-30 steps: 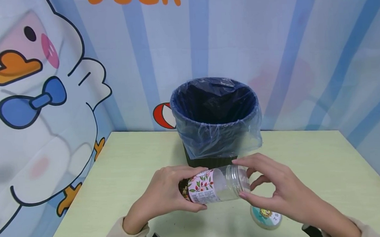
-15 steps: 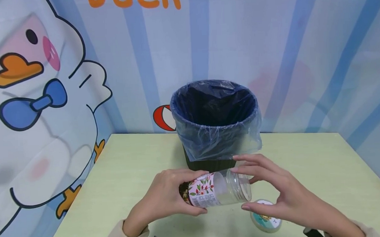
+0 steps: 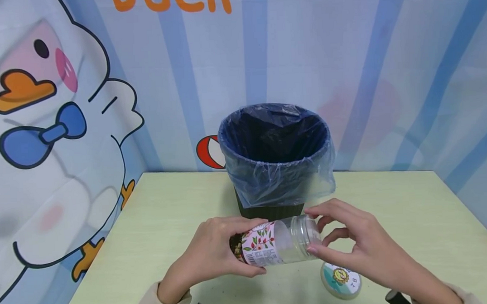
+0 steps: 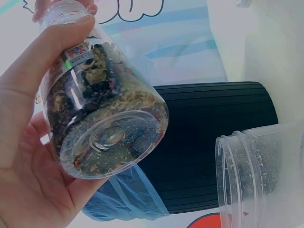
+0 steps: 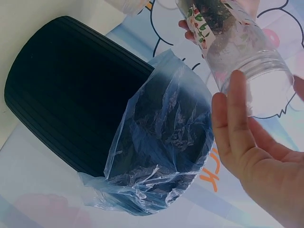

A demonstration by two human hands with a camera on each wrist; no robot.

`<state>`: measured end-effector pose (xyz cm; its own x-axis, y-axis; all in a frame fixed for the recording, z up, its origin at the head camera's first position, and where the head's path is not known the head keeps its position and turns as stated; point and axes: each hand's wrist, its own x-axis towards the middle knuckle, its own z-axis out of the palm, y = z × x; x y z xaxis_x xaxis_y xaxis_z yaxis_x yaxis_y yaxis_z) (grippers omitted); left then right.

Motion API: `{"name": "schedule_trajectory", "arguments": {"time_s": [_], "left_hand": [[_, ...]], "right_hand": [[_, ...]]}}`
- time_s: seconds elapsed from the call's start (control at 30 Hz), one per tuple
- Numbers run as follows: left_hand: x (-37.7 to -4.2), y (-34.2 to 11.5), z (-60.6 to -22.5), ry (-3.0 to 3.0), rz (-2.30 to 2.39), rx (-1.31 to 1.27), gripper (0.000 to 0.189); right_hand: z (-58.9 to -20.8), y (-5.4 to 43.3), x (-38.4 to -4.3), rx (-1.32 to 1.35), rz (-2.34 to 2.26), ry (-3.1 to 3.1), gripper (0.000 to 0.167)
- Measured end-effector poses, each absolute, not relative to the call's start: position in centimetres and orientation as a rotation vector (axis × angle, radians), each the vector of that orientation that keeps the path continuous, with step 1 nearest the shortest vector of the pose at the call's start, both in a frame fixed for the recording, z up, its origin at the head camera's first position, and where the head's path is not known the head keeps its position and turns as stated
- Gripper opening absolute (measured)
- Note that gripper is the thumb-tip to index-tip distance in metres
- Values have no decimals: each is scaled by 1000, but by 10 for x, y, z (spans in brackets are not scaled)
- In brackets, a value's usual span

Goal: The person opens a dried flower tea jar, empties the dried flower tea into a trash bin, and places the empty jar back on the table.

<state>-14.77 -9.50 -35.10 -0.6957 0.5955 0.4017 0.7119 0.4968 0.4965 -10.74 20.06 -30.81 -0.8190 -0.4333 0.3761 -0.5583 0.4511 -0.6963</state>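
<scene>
A clear plastic jar [image 3: 286, 240] with a floral label lies on its side in the air, its neck to the right. My left hand [image 3: 217, 248] grips it round the base. Dark, dried plant-like bits [image 4: 95, 76] are gathered at the base end. My right hand [image 3: 353, 240] pinches the threaded neck, its thumb and fingertips on opposite sides of the rim. No lid sits on the neck; whether a thin film covers the mouth, I cannot tell. A round lid [image 3: 341, 279] with a sun picture lies on the table below the right hand.
A dark bin [image 3: 272, 210] with a blue plastic liner [image 3: 279, 180] stands behind the jar on the pale table [image 3: 180, 195]. Another clear container [image 4: 266, 166], with specks inside, shows in the left wrist view. A cartoon-printed cloth [image 3: 288, 45] hangs behind.
The right fingers came away from the jar's neck half a second ago and now pinch it again. The left hand keeps its grip, the jar staying nearly in place.
</scene>
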Motion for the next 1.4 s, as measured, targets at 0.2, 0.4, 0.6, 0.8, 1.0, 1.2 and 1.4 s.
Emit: {"name": "schedule_trajectory", "arguments": {"time_s": [0.2, 0.4, 0.6, 0.8, 1.0, 1.2, 1.4], "left_hand": [[-148, -95, -351, -2547, -972, -1133, 73], [-148, -95, -352, -2559, -968, -1132, 74], [-147, -95, -351, -2551, -979, -1140, 74], [-147, -95, -351, -2561, -987, -1133, 74], [-147, -94, -350, -2555, -986, -1137, 73], [-148, -95, -351, -2554, -988, -1131, 73], [-148, -95, -352, -2561, -994, -1128, 73]], "right_hand": [[-308, 204, -108, 1078, 1283, -2461, 62], [-308, 207, -108, 1195, 1234, -2432, 65], [-306, 203, -106, 1036, 1223, -2471, 72], [-304, 200, -101, 848, 1309, -2626, 49], [-305, 201, -102, 916, 1335, -2566, 54], [-307, 205, -104, 1118, 1286, -2443, 61], [-308, 208, -105, 1202, 1209, -2431, 65]]}}
